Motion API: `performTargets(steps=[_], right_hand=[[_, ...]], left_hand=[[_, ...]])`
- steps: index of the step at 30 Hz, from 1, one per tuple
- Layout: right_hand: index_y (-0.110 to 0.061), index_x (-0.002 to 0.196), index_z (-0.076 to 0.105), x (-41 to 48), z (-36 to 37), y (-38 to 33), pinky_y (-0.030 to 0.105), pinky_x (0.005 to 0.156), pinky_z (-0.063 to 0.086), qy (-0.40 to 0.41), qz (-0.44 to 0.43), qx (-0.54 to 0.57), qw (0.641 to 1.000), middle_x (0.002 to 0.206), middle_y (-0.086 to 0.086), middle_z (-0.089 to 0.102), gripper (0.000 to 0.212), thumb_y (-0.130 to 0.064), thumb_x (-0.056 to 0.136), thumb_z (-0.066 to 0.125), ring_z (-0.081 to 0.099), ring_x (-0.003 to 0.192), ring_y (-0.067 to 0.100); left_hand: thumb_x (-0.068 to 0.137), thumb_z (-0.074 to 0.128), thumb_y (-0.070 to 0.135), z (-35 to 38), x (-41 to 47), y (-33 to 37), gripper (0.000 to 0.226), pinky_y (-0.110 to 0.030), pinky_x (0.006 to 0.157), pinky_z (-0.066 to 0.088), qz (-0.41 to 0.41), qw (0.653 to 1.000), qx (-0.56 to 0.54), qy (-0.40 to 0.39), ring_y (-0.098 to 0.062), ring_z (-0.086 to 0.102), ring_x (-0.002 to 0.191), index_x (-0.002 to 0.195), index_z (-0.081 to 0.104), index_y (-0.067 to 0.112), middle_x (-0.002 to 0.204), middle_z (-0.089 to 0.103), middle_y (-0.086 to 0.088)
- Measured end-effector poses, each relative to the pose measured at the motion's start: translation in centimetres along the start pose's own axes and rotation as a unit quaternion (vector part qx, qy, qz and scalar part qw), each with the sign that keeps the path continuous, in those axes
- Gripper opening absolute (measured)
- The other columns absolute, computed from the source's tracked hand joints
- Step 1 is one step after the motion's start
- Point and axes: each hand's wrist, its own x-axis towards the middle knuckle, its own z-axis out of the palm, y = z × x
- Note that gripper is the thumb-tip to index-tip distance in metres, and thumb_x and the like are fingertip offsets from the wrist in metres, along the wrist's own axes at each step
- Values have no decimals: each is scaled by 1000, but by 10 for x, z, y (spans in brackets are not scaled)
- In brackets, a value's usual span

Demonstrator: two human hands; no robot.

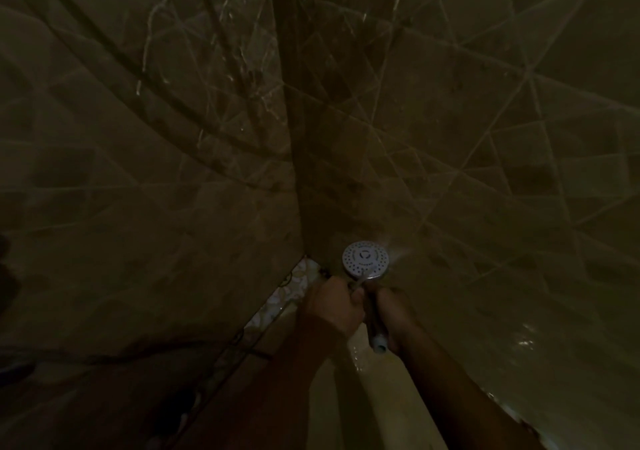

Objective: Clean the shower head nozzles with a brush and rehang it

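A dim shower corner is seen, formed by two tiled walls. The left wall [138, 172] is faced with brownish, marble-veined tiles, and the right wall [485, 138] is crossed by pale diagonal grout lines. They are joined at a dark vertical corner seam [294, 172]. Lower down, a paler glossy surface [381, 408] is lit with small reflections; whether it is floor or lower wall cannot be told. A patterned border strip [277, 304] is set along the foot of the left wall. A dark shape at the far left edge cannot be made out.

Two forearms are extended from below towards the corner, and part of the pale surface is hidden by them. The right hand [393, 314] is wrapped round the handle of the shower head [365, 259], which is held just in front of the corner with its white nozzle face turned towards the camera. A thin brush [363, 276] is gripped in the closed left hand [334, 302] and laid against the lower edge of that face.
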Motion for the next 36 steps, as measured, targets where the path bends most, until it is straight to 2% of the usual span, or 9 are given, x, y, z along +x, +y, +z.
performTargets(steps=[2,4,11,14,19,25,28,30,36], right_hand=[[-1,80,68,2,-2,-1,37,61,48,6,-9,6,1000,75,20,66,24,-19,87,55,58,54,21],[-2,81,69,2,-3,-3,35,56,46,8,-17,8,1000,79,21,65,27,-20,93,52,57,55,22],[-3,77,66,4,-8,-6,32,50,40,-2,-23,14,1000,52,7,59,31,-14,100,48,50,50,19],[-3,80,65,3,-7,-5,31,48,40,-5,-27,17,999,52,6,59,27,-13,100,49,50,48,18],[-3,89,67,7,-2,2,32,48,41,-17,-12,-7,1000,57,6,61,26,-21,100,52,53,46,16],[-4,79,75,-5,6,6,43,66,53,-4,-41,-39,998,73,17,72,27,-24,90,61,65,61,27],[-2,74,73,-9,6,4,37,56,48,-5,-53,-42,998,64,14,66,32,-27,92,62,59,52,23],[-5,80,75,-11,4,3,39,61,47,9,-53,-56,997,64,10,68,36,-38,88,63,60,53,22],[-4,81,69,-13,-6,-1,34,53,45,10,-38,-45,998,57,7,64,30,-26,98,56,56,50,19]], left_hand=[[98,51,41,1,2,1,40,-36,87,51,4,1000,-11,1,-35,63,108,106,65,4,111,68,-19],[98,52,41,0,3,3,40,-35,87,51,6,1000,-21,6,-34,63,107,105,66,4,110,69,-19],[98,53,34,-12,4,-17,37,-34,88,50,-22,999,-40,29,-36,65,106,105,68,1,109,70,-22],[99,53,32,-16,0,-22,35,-31,85,48,-28,999,-27,28,-35,65,107,107,69,1,110,70,-20],[99,51,34,-9,-5,-17,39,-37,95,50,-20,999,-22,22,-34,63,110,107,67,0,114,68,-21],[97,50,39,-4,-13,-2,40,-38,87,53,1,999,-33,23,-34,65,103,100,68,4,105,70,-17],[96,52,31,-10,-11,-1,34,-38,89,53,-5,998,-52,18,-34,66,103,101,68,2,104,70,-17],[98,51,29,-14,-11,-4,33,-37,91,52,-21,998,-48,31,-34,65,107,105,66,0,108,69,-18],[99,48,26,-20,-11,-4,38,-40,81,52,-26,996,-62,55,-38,67,96,92,66,-6,98,69,-26]])
